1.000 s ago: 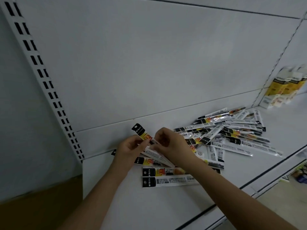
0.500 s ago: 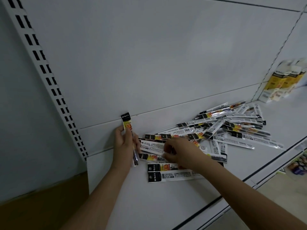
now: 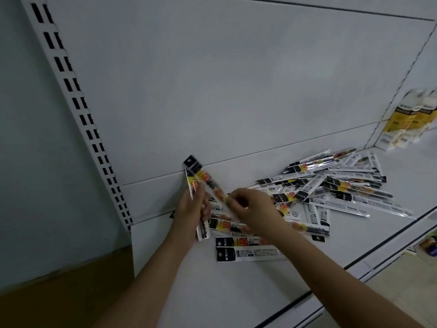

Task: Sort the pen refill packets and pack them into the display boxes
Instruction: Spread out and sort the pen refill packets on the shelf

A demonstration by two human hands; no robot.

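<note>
Several long black, yellow and clear pen refill packets lie in a loose pile [image 3: 331, 185] on the white shelf [image 3: 212, 292]. My left hand [image 3: 192, 209] grips a small upright stack of packets [image 3: 192, 183] near the shelf's back panel. My right hand [image 3: 253, 209] pinches one more packet [image 3: 210, 185], tilted, its black top leaning against the stack in my left hand. Two packets [image 3: 241, 248] lie side by side on the shelf just below my right wrist. Yellow and white display boxes [image 3: 406, 119] stand at the far right, blurred.
A slotted white upright [image 3: 78, 107] runs down the left of the back panel. A brown cardboard surface [image 3: 59, 297] sits at lower left beside the shelf. The shelf's front edge runs diagonally at lower right, with floor and goods [image 3: 428, 247] below.
My right hand has lifted a packet off the shelf and brought it up against the stack in my left hand. My left hand stays upright in about the same place.
</note>
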